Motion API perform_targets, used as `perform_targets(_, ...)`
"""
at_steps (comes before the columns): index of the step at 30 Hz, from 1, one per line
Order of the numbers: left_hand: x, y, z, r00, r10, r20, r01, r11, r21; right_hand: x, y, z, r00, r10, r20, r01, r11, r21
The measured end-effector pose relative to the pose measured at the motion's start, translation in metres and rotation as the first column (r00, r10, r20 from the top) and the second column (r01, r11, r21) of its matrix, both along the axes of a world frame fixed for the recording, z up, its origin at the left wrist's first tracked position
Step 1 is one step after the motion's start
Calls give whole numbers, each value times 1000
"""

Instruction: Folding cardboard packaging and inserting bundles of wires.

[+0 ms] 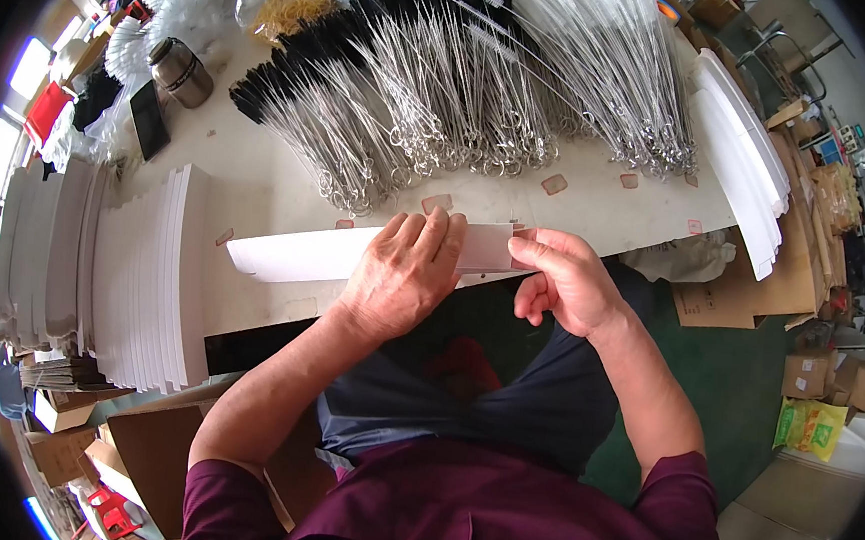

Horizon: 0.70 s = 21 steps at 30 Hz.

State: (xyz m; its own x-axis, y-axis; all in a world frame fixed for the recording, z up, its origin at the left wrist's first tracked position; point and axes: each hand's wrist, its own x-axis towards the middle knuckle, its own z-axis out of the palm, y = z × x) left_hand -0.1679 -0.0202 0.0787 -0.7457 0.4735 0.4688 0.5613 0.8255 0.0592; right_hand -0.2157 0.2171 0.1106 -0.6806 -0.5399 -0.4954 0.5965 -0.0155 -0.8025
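Observation:
A long, narrow white paper box (pixel 303 253) lies along the near edge of the table, partly hidden under my left hand. My left hand (pixel 408 268) is closed over its middle, back up, with the fingers together. At the box's right end, my right hand (pixel 570 282) pinches the end flap between thumb and forefinger, while its other fingers curl free. Beyond the hands are bundles of wire-handled brushes with looped ends: black-bristled ones (pixel 433 120) in the middle and white-bristled ones (pixel 615 92) to the right.
Stacks of flat white boxes (pixel 151 280) stand at the table's left. More long white boxes (pixel 737 141) are piled at the right edge, beside brown cardboard (pixel 721 300). A metal flask (pixel 180 74) and a dark phone-like slab (pixel 149 120) sit at the back left.

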Motion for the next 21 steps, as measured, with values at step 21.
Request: perform_targets(21,6,-1,-1,955,-26,296,-18,989,144,-5,-13,-23,-125,721,-682,190,692,696)
